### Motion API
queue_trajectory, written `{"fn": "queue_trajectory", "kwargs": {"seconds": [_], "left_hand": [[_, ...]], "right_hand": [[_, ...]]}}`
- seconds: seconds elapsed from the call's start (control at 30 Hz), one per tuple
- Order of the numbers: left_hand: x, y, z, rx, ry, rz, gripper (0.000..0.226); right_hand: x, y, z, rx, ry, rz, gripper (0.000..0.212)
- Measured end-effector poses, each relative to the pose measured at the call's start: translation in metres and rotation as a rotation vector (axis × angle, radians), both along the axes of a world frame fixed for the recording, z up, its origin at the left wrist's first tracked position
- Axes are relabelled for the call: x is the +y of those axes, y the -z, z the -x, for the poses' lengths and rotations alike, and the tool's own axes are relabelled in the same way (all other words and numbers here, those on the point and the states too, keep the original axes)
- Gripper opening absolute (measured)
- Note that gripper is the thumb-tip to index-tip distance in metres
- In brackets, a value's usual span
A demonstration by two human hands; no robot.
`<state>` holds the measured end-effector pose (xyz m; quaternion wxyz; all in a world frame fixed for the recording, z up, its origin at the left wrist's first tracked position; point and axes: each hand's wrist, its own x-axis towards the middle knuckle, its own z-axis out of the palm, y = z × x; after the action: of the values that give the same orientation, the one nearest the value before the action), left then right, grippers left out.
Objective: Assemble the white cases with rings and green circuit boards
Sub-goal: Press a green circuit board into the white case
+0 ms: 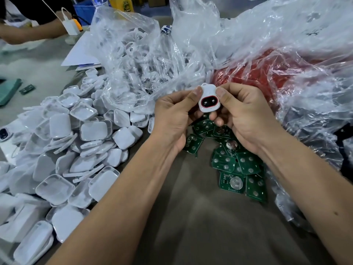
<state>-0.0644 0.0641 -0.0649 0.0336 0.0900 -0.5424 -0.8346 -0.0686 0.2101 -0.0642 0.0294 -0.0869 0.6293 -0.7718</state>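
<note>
A small white case [209, 97] with a red ring around a dark oval window is held up in the middle of the view. My left hand [174, 119] pinches its left side with thumb and fingers. My right hand [242, 115] pinches its right side, thumb on top. Below my hands lies a heap of green circuit boards [238, 165] on the brown table. A big pile of white case halves [76, 150] covers the table to the left.
A clear plastic bag of white parts [137, 60] stands behind the pile. A crumpled clear bag with red parts [267, 73] fills the right side. Another person's arm [28, 33] and a white charger [71, 25] are at the far left, near papers [80, 54].
</note>
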Motion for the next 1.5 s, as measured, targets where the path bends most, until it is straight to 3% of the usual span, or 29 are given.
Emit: {"fn": "queue_trajectory", "kwargs": {"seconds": [0.4, 0.63, 0.87, 1.07, 1.17, 1.3, 1.5], "left_hand": [[-0.001, 0.0, 0.0, -0.097, 0.089, -0.175, 0.017], [-0.003, -0.005, -0.004, -0.096, 0.06, -0.078, 0.005], [0.001, -0.011, -0.007, -0.116, 0.09, -0.083, 0.01], [0.012, -0.028, 0.001, -0.122, 0.09, -0.067, 0.013], [0.026, -0.053, 0.015, -0.058, 0.058, 0.005, 0.004], [0.052, -0.089, 0.055, 0.057, -0.014, 0.078, 0.015], [0.072, -0.113, 0.142, -0.006, -0.087, 0.164, 0.017]], "right_hand": [[-0.002, 0.005, 0.003, 0.081, 0.155, -0.038, 0.015], [0.001, 0.0, 0.003, -0.04, -0.023, 0.04, 0.023], [0.004, -0.004, 0.001, 0.021, 0.076, -0.044, 0.023], [0.007, -0.019, -0.001, 0.012, 0.15, 0.017, 0.02], [0.007, -0.041, 0.008, -0.054, 0.217, 0.122, 0.02], [0.016, -0.086, 0.049, -0.171, 0.314, 0.175, 0.022], [0.027, -0.121, 0.124, -0.307, 0.263, 0.307, 0.018]]}}
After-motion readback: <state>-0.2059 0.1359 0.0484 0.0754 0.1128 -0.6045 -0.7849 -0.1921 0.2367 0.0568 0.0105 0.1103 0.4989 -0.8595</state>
